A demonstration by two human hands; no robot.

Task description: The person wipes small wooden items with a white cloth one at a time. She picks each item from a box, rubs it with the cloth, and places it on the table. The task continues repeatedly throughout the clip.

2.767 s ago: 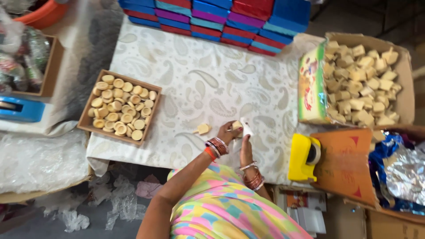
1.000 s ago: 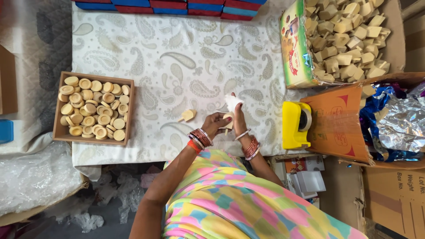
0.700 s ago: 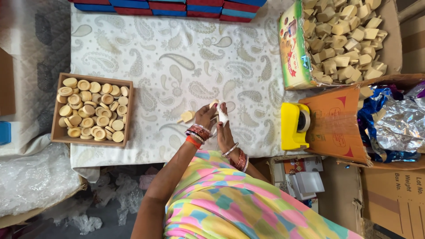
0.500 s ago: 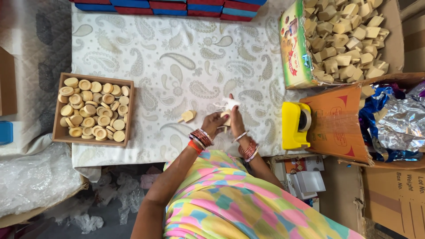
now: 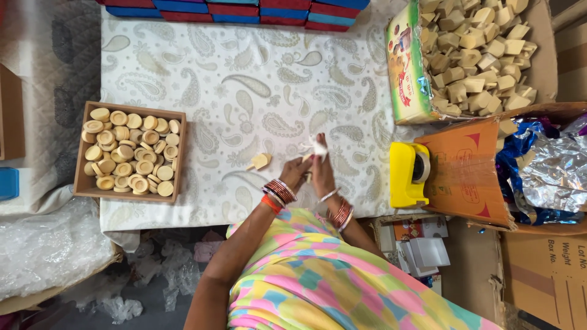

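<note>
I log both my left hand (image 5: 298, 174) and right hand (image 5: 321, 164) gripping one small white piece (image 5: 318, 148); wooden tray (image 5: 81, 183) near full, carton (image 5: 544, 61) of blocks still heaped

Bright dress (image 5: 318, 287), patches of pink, yellow, green, orange, blue. Short sleeves, arms bare. Left wrist: stack of red and gold bangles (image 5: 276, 192). Right wrist: thin silver bangle, then red-gold bangles (image 5: 340, 214).
</note>
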